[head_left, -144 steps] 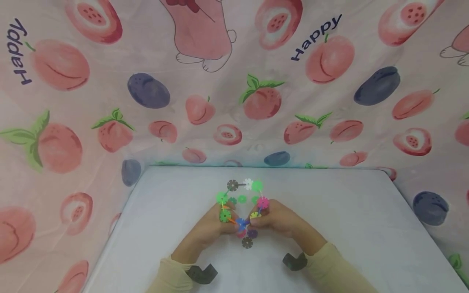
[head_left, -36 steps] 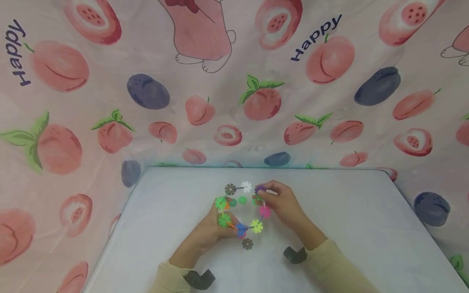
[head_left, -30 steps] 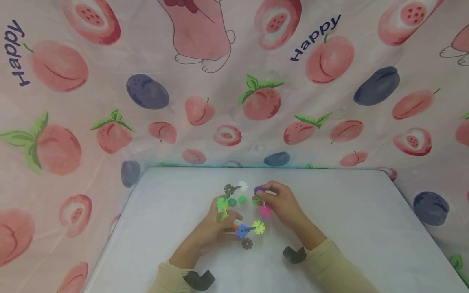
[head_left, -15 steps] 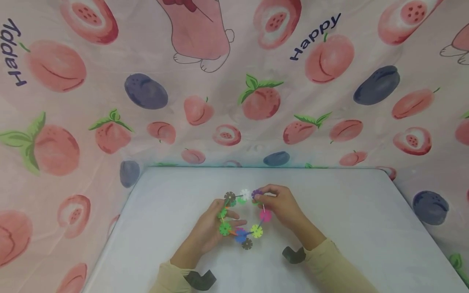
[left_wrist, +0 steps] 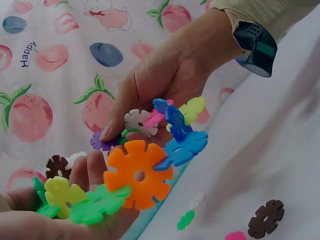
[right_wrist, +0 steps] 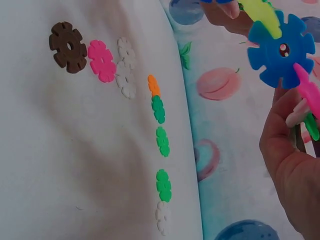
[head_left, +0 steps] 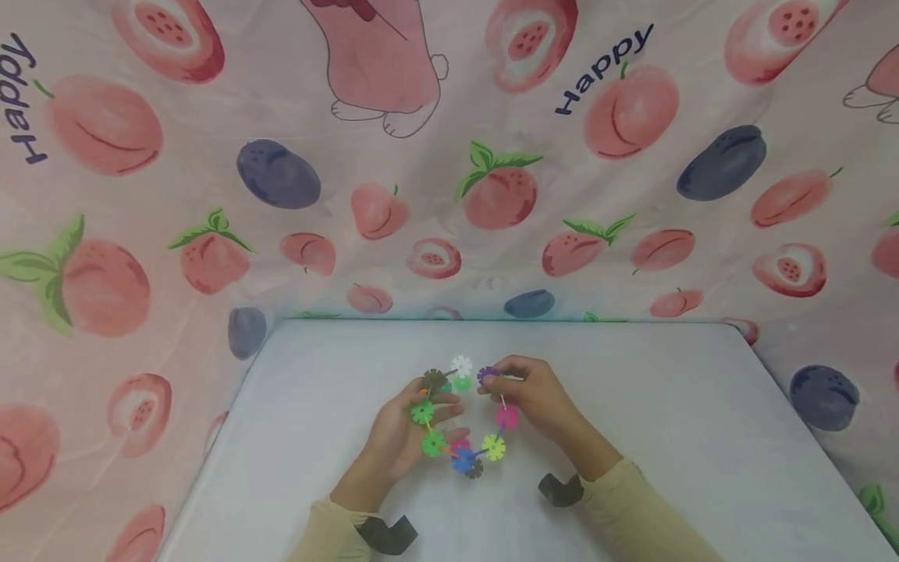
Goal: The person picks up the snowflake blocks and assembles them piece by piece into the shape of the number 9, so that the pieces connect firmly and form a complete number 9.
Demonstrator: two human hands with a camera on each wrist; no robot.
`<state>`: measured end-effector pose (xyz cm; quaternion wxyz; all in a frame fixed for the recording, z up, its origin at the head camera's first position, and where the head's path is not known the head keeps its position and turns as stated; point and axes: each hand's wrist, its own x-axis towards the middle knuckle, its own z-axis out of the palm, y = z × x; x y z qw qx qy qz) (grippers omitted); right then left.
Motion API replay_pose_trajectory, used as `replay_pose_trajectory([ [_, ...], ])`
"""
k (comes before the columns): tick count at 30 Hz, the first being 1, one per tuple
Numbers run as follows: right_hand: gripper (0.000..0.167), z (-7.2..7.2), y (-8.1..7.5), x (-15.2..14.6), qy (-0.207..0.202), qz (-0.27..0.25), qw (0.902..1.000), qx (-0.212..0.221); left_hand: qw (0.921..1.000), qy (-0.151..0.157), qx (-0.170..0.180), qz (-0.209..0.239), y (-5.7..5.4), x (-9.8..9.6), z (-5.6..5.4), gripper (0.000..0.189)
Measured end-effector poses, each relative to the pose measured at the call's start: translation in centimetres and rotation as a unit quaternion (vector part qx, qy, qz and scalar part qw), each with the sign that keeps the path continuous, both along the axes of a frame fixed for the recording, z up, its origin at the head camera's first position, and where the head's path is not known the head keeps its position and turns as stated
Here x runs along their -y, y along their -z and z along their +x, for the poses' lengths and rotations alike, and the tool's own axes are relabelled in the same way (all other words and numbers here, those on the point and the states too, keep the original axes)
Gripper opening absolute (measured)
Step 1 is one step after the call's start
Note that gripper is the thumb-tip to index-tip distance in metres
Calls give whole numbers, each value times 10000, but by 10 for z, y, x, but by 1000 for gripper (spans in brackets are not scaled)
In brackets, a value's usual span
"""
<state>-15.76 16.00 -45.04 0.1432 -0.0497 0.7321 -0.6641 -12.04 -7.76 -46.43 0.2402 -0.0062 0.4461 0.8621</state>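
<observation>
A chain [head_left: 463,459] of flat plastic discs hangs above the white table [head_left: 611,375] between a person's two hands. Its discs are round, notched along the rim and pierced at the centre, slotted into one another in green, yellow, orange, blue, pink, white, brown and purple. Neighbours sit at angles: in the left wrist view the orange disc [left_wrist: 125,172] shows its flat face, while in the head view several links look like thin bars, edge-on.

The chain bends into an almost closed ring, about as long as it is wide, so no long axis stands out. Its bow curves toward the person; its ends, the white disc [head_left: 461,366] and the purple disc [head_left: 486,372], face each other on the far side, just apart.

The right hand [head_left: 535,392] pinches the purple disc. The left hand [head_left: 398,431] supports the chain's left side, its fingers extended. Loose discs [right_wrist: 101,61] lie on the table.
</observation>
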Motion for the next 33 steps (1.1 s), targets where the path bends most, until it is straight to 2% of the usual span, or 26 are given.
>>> replay_pose_trajectory([
  [9,20,0,3,4,-141,-68,9995,280,9999,127,-9,68,-1,2,0,55],
  [15,24,0,3,6,-169,90,9998,98,9992,125,171,331,-2,3,-1,41],
  [19,25,2,0,8,-180,252,9995,-86,9994,188,4,-274,0,1,-2,47],
  [23,24,4,-2,9,-246,342,9990,-176,9953,212,-239,-910,1,-1,-3,53],
  [29,25,4,0,10,-291,657,9972,-219,9924,206,-381,-1148,2,-2,-3,52],
  [33,24,3,1,11,-219,481,9984,-224,9925,183,-389,-1144,-1,-3,0,46],
])
